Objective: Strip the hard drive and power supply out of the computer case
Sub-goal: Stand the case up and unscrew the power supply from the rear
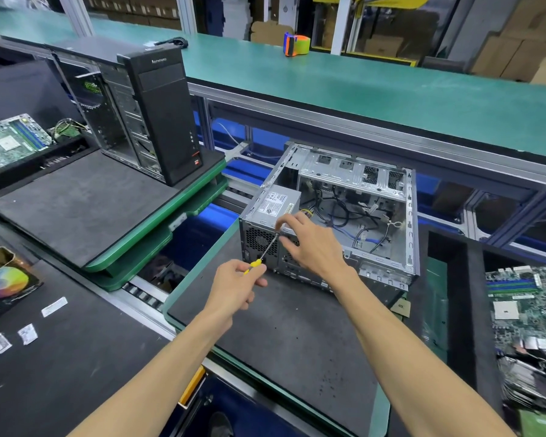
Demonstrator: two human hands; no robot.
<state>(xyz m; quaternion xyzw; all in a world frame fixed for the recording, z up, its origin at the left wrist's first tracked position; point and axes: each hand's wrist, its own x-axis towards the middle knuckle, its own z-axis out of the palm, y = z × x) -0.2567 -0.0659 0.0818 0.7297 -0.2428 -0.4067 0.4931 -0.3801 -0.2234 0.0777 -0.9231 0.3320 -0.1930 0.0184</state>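
An open silver computer case (404,244) lies on its side on a dark mat (284,335), its rear panel facing me. The grey power supply (276,201) with a white label sits in its near left corner, with loose cables (353,216) behind it. My left hand (237,287) grips a yellow-handled screwdriver (265,252) whose tip meets the rear panel by the power supply. My right hand (309,244) rests on that rear edge, its fingertips pinching around the screwdriver tip. I see no hard drive.
A black Lenovo tower (158,115) stands stripped on a raised pad at the left. Motherboards lie at the far left (10,140) and in a bin at the right (524,307). A tape dispenser (297,44) sits on the green belt behind. Small packets (27,334) lie at the near left.
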